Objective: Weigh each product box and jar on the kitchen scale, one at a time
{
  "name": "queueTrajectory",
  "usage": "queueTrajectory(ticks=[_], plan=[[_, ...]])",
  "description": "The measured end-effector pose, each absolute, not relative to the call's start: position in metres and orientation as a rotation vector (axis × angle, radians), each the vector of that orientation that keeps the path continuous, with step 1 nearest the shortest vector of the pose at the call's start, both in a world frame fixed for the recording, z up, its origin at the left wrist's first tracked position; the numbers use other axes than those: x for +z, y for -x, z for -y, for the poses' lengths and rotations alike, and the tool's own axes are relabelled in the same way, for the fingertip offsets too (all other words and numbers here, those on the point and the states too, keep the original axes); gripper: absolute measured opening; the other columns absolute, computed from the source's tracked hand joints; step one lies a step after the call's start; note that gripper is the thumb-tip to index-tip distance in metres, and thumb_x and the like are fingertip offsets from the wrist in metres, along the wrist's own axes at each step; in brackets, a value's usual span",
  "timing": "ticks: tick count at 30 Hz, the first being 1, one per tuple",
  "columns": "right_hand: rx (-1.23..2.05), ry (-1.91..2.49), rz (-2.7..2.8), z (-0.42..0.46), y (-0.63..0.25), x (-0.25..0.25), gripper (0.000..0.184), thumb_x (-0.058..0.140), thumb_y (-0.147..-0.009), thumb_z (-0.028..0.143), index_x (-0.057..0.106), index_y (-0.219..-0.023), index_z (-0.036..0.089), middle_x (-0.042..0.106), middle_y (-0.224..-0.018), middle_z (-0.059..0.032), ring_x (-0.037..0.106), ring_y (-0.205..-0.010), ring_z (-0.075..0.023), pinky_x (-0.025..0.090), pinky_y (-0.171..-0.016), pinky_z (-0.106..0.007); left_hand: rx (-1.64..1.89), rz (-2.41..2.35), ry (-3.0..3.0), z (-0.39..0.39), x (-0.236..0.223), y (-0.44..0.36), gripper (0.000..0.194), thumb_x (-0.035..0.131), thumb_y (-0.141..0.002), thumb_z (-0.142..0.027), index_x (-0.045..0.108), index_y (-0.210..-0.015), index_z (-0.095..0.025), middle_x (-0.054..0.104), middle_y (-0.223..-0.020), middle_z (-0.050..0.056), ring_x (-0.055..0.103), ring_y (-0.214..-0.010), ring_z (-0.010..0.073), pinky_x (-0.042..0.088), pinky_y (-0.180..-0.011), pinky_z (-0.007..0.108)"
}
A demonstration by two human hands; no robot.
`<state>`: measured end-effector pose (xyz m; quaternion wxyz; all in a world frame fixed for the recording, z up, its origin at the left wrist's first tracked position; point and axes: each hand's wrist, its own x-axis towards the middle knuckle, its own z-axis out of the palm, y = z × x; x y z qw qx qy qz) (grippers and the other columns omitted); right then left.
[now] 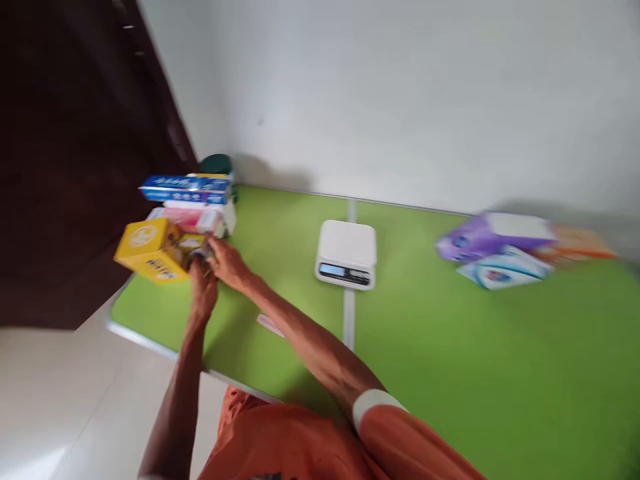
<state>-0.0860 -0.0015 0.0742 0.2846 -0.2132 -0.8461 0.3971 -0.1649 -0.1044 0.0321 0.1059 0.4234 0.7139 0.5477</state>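
Both of my hands reach to the left end of the green table (295,247), among a cluster of packages. My left hand (204,290) has its fingers closed at the right side of a yellow box (150,248). My right hand (229,264) comes in beside it, fingers bent together. Between the fingertips is a small greyish thing (201,253), blurred and partly hidden, so its kind is unclear. Just behind it lies a smaller yellow pack (192,241). A pink-and-white box (187,219) and a long blue box (185,189) are stacked farther back.
A white digital scale (347,247) with a lit display stands mid-table. Purple (470,239), white-and-blue (505,268) and orange (575,243) packs lie at the right. A pale pink strip (271,325) rests near the front edge. A dark green round object (216,164) stands at the back left.
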Motion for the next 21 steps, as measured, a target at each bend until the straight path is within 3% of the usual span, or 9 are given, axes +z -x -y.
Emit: queueTrajectory(ticks=[2, 5, 8, 11, 14, 18, 21], plan=[[1.06, 0.535, 2.292, 0.001, 0.072, 0.079, 0.058, 0.064, -0.1, 0.008, 0.054, -0.157, 0.013, 0.063, -0.162, -0.0182, 0.061, -0.15, -0.0275, 0.05, -0.128, -0.042, 1.619, -2.082, -1.05, 0.102, 0.035, 0.162, 0.056, 0.074, -0.089, -0.048, 0.055, -0.134, -0.02, 0.068, -0.132, 0.02, 0.075, -0.111, 0.0296, 0.067, -0.092, 0.044], [1.081, 0.528, 2.26, -0.001, 0.031, 0.078, 0.051, 0.062, -0.106, 0.014, 0.056, -0.156, 0.015, 0.07, -0.153, -0.0165, 0.072, -0.137, -0.0255, 0.06, -0.117, -0.04, 1.596, -2.186, -0.95, 0.095, 0.043, 0.147, 0.06, 0.079, -0.081, -0.049, 0.058, -0.129, -0.02, 0.069, -0.123, 0.014, 0.073, -0.111, 0.0288, 0.065, -0.095, 0.045], [1.078, 0.59, 2.158, 0.003, -0.035, 0.076, 0.039, 0.058, -0.11, 0.02, 0.062, -0.149, 0.015, 0.079, -0.134, -0.0161, 0.081, -0.107, -0.022, 0.068, -0.097, -0.038, 1.527, -2.147, -1.066, 0.085, 0.061, 0.114, 0.053, 0.075, -0.084, -0.053, 0.063, -0.123, -0.02, 0.072, -0.112, 0.009, 0.073, -0.104, 0.0255, 0.063, -0.097, 0.044], [0.986, 0.727, 2.014, 0.001, -0.113, 0.079, 0.031, 0.054, -0.113, 0.026, 0.07, -0.137, 0.017, 0.082, -0.119, -0.0129, 0.08, -0.089, -0.0195, 0.07, -0.081, -0.035, 1.399, -2.038, -1.238, 0.066, 0.08, 0.07, 0.042, 0.068, -0.09, -0.056, 0.069, -0.111, -0.02, 0.075, -0.1, 0.007, 0.074, -0.095, 0.024, 0.062, -0.093, 0.042], [0.756, 0.92, 1.792, -0.011, -0.196, 0.088, 0.027, 0.057, -0.11, 0.037, 0.075, -0.127, 0.024, 0.082, -0.117, -0.0091, 0.079, -0.098, -0.0216, 0.069, -0.083, -0.035, 1.306, -1.832, -1.383, 0.042, 0.094, 0.019, 0.034, 0.066, -0.093, -0.054, 0.071, -0.099, -0.021, 0.077, -0.092, 0.006, 0.075, -0.09, 0.0233, 0.063, -0.088, 0.039], [0.332, 1.287, 1.394, -0.032, -0.309, 0.089, 0.025, 0.061, -0.104, 0.041, 0.073, -0.12, 0.025, 0.078, -0.111, -0.0092, 0.076, -0.1, -0.0242, 0.068, -0.082, -0.037, 1.198, -1.45, -1.58, 0.026, 0.1, -0.054, 0.026, 0.066, -0.098, -0.048, 0.07, -0.092, -0.023, 0.079, -0.095, 0.005, 0.074, -0.094, 0.0223, 0.064, -0.084, 0.036], [0.133, 1.471, 1.126, -0.052, -0.382, 0.073, 0.041, 0.068, -0.095, 0.046, 0.066, -0.129, 0.023, 0.072, -0.124, -0.0138, 0.072, -0.113, -0.0288, 0.067, -0.085, -0.042, 1.081, -1.205, -1.721, 0.024, 0.098, -0.101, 0.02, 0.064, -0.1, -0.04, 0.073, -0.096, -0.022, 0.079, -0.095, 0.005, 0.074, -0.09, 0.0206, 0.062, -0.082, 0.035]])
